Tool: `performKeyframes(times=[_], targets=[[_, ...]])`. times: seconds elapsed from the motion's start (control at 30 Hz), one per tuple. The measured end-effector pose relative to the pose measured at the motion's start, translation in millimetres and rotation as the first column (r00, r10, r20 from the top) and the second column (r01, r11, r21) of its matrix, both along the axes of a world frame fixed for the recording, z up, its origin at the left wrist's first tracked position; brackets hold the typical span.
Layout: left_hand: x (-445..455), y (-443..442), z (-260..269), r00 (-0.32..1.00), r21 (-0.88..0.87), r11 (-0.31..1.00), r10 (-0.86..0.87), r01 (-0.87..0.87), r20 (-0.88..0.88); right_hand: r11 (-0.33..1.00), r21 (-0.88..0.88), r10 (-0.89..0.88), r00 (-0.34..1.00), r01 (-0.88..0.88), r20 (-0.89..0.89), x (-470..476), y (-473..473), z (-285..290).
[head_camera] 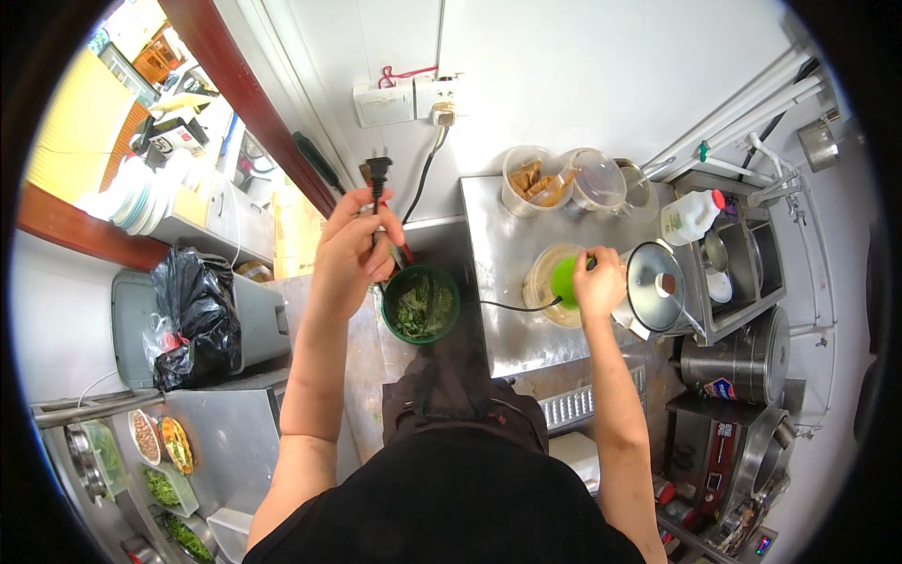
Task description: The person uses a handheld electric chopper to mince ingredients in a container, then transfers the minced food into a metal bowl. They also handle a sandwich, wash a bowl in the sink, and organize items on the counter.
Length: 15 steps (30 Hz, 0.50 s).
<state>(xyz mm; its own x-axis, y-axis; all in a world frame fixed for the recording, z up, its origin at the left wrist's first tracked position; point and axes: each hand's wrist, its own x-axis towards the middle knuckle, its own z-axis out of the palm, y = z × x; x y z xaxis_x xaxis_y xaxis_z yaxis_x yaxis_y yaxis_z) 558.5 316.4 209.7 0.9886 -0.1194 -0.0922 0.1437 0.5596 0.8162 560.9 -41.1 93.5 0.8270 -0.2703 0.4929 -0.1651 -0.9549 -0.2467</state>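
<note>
My left hand [359, 243] is raised near the wall with its fingers closed on a black power plug [378, 169], prongs pointing up, its cord hanging down. My right hand [600, 282] grips the top of a bright green appliance [564, 282] with a black cord. That appliance sits over a round plastic tub [537, 278] on the steel table [507, 345]. Above my left hand are a wall socket box [435, 95] and another plug [443, 115] seated in it. Below it stands a green bin [421, 338] with leafy scraps inside.
Plastic tubs [538, 182], a white jug [690, 217] and a glass-lidded pot [655, 285] stand on the table. A steel sink [740, 271] lies at the right. At left are a grey bin [257, 324] with a black bag [194, 303] and a counter [225, 430] with food containers.
</note>
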Motion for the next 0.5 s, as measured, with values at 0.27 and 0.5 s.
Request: performKeyframes(times=[0.27, 0.5], targets=[[59.9, -66.4, -79.9, 0.984, 0.422, 0.896, -0.081, 0.141, -0.157, 0.972, -0.010, 0.232, 0.972, -0.233, -0.046, 3.0, -9.9, -2.3], [46.1, -187.7, -218.2, 0.981, 0.643, 0.744, -0.181, 0.182, -0.068, 0.990, 0.136, -0.006, 0.989, 0.026, -0.147, -2.5, 0.2, 7.5]])
